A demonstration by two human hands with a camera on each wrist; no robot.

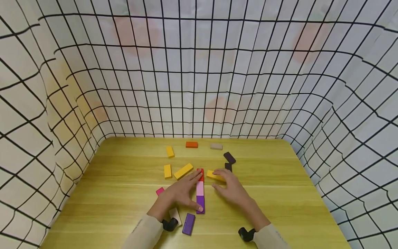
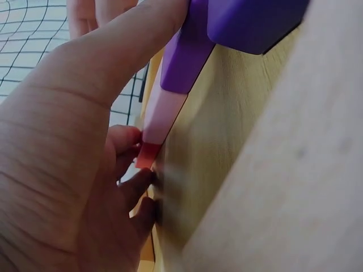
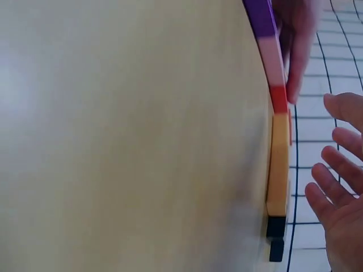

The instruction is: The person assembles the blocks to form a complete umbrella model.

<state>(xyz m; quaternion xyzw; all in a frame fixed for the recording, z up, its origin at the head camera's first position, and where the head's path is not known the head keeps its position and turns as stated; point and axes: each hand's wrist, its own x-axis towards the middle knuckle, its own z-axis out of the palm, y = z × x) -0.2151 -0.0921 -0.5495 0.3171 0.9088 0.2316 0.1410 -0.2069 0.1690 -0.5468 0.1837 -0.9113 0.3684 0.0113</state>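
Observation:
A straight row of blocks runs away from me on the table: a purple block (image 1: 200, 200) nearest, a pink block (image 1: 200, 188) in the middle and a red block (image 1: 202, 177) at the far end. My left hand (image 1: 181, 192) spans this row, thumb on the purple block and fingertips at the red one. To the right, my right hand (image 1: 231, 188) reaches over a yellow block (image 1: 212, 175), partly covering it. Its fingers are spread in the right wrist view, with nothing between them.
Beyond the hands lie yellow blocks (image 1: 183, 171), an orange block (image 1: 191, 145), a beige block (image 1: 216, 146) and dark blocks (image 1: 229, 157). A magenta block (image 1: 160, 191), a whitish block (image 1: 175, 216) and another purple block (image 1: 188, 224) lie near my left arm. Grid-patterned walls (image 1: 192, 86) enclose the table.

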